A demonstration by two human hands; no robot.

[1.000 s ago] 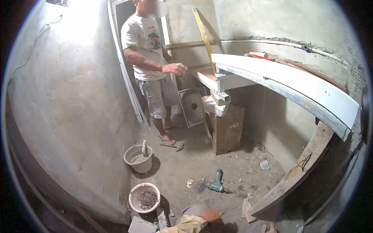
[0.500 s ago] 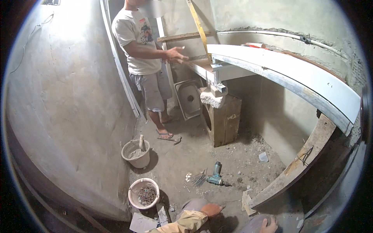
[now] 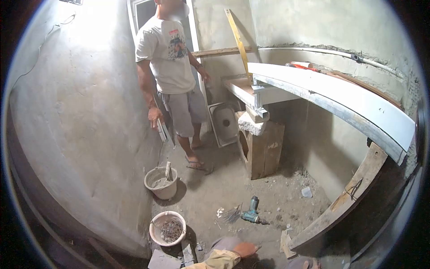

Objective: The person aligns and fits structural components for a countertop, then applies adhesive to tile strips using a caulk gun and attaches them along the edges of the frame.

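My left hand (image 3: 245, 249), in a tan sleeve (image 3: 217, 260), lies over my bent knee at the bottom of the head view. Its fingers are blurred, and nothing shows in it. Only a sliver of my right hand (image 3: 315, 265) appears at the bottom edge, beside my other knee (image 3: 298, 263); its fingers are mostly cut off. On the floor beyond my left hand lies a teal power drill (image 3: 254, 211), next to several thin rods (image 3: 232, 214). To the left stands a bucket (image 3: 167, 227) with dark, tangled scraps inside.
Another person (image 3: 174, 58) stands by the doorway. A mortar bucket (image 3: 162, 184) holds an upright handle. A steel sink (image 3: 224, 123) leans behind a wooden box (image 3: 264, 150). The long white counter (image 3: 331, 94) and a sloping plank (image 3: 342, 199) border the right side.
The other person has straightened, turned towards me and lowered both arms from the counter's end. My view has shifted slightly upwards and left, so less of my right hand shows.
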